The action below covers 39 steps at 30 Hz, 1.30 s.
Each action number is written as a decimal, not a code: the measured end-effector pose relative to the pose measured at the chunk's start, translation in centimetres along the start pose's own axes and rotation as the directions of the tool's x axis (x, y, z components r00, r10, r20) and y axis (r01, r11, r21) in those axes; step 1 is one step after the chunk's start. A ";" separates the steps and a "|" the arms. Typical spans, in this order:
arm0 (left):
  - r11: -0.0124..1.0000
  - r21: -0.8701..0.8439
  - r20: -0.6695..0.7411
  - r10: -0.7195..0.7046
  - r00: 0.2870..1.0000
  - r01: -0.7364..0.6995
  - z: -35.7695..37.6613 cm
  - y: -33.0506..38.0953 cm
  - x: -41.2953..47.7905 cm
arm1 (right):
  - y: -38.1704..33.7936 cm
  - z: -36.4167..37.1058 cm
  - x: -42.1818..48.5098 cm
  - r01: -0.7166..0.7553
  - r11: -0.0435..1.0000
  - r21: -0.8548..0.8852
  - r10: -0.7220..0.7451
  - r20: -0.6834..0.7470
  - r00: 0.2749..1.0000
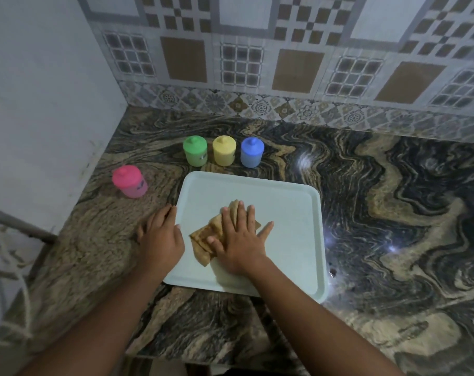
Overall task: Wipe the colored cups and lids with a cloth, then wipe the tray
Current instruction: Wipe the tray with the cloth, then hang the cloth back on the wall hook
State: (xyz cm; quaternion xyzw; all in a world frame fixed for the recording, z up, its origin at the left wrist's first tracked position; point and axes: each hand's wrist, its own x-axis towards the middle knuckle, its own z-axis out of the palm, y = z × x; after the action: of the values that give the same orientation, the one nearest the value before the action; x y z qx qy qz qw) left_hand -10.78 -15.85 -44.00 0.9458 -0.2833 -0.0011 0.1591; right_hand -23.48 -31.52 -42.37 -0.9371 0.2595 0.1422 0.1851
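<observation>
Pressing flat with fingers spread wide, the right hand (238, 240) covers most of the tan cloth (203, 237) at the centre of the pale tray (290, 213), so only the cloth's folded corners show. The left hand (160, 237), fingers straight, rests against the tray's left rim, thumb tip on it. Above the tray stand the lidded green cup (195, 151), yellow cup (224, 151) and blue cup (252, 153). The pink cup (129, 181) sits apart at mid-left. Dark marks on the cups are unreadable.

Home kitchen: tiled backsplash (284, 63), granite counter (393, 213).
</observation>
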 end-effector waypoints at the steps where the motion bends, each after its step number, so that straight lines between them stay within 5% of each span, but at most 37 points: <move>1: 0.999 -0.035 -0.066 0.009 0.998 -0.012 -0.3 0.3 0.0 | 0.1 -0.7 -0.1 0.005 1.000 0.023 -0.006 0.022 1.000; 4: 0.978 -0.172 -0.151 0.090 0.985 -0.115 -1.6 2.4 0.2 | 1.1 -3.6 0.2 -0.016 0.993 0.116 0.016 0.001 1.000; 8: 0.976 -0.209 0.113 0.078 0.990 -0.053 -1.8 5.6 0.0 | 2.7 -5.6 2.1 0.049 0.991 0.128 -0.018 -0.235 0.972; 11: 0.997 -0.075 0.220 0.018 0.975 -0.001 -1.4 7.0 -0.4 | 3.1 -5.8 3.4 0.138 0.984 0.112 -0.118 -0.164 0.979; 15: 0.998 0.006 0.181 -0.068 0.981 0.068 -1.1 7.9 -0.2 | 3.2 -5.0 4.5 0.162 0.987 -0.014 -0.162 -0.133 0.978; 18: 0.990 -0.004 0.177 -0.137 0.975 0.140 -1.1 8.6 0.0 | 3.2 -5.1 4.8 0.186 0.980 0.073 -0.172 -0.162 0.972; 22: 0.972 -0.172 0.202 -0.121 0.972 0.157 -1.2 7.9 -0.3 | 3.9 -6.2 4.3 0.224 0.956 0.191 -0.198 -0.149 0.969; 26: 0.887 -0.447 0.166 -0.044 0.985 0.115 -4.7 7.0 -1.1 | 4.0 -8.5 2.9 0.375 0.854 0.362 -0.283 -0.281 0.917; 31: 0.849 -0.526 -0.074 0.006 0.997 -0.044 -13.4 4.9 -1.1 | -0.2 -13.6 2.2 0.716 0.584 0.382 -0.461 -0.569 0.680; 37: 0.930 -0.179 -0.386 0.232 0.893 -0.320 -27.7 2.1 0.6 | -11.1 -21.1 3.6 0.952 0.304 0.047 -0.590 -0.775 0.227; 39: 0.938 -0.052 -0.426 0.289 0.857 -0.342 -32.0 0.7 1.0 | -14.9 -23.7 3.8 0.973 0.226 0.040 -0.616 -0.768 0.175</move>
State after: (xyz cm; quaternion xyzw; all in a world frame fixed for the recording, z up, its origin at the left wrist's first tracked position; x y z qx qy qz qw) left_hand -7.36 -7.34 -13.28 0.8531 -0.3940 0.2066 0.2725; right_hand -8.29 -31.30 -18.62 -0.8077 -0.2371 -0.3745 0.3887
